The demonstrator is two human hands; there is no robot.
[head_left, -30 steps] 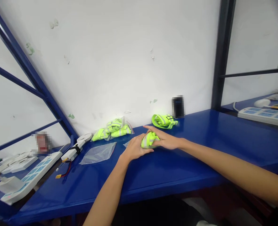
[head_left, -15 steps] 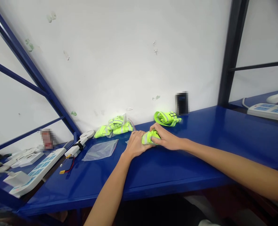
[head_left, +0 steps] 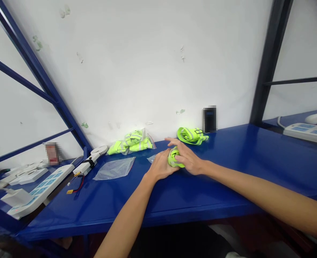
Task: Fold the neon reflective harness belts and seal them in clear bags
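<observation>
A rolled fluorescent yellow-green reflective strap with silver-grey bands is held between my two hands, just above the blue tabletop. My left hand is closed around the roll's left side, and some of its fingers are hidden behind. On the right side, my right hand has its thumb against the roll, with the index finger stretched over the top. Behind my hands lies another rolled reflective strap with a dark buckle, its end loose. Part of a clear plastic bag shows beside my left hand.
Bagged reflective straps lie against the wall. A flat clear zip bag rests on the blue table. At left are a white handheld fan, wired connectors and a power strip. A blurred dark object stands at the back.
My right hand's fingers have lifted and straightened from their closer wrap on the roll. The roll has turned, showing more of its coiled end. The view has shifted slightly.
</observation>
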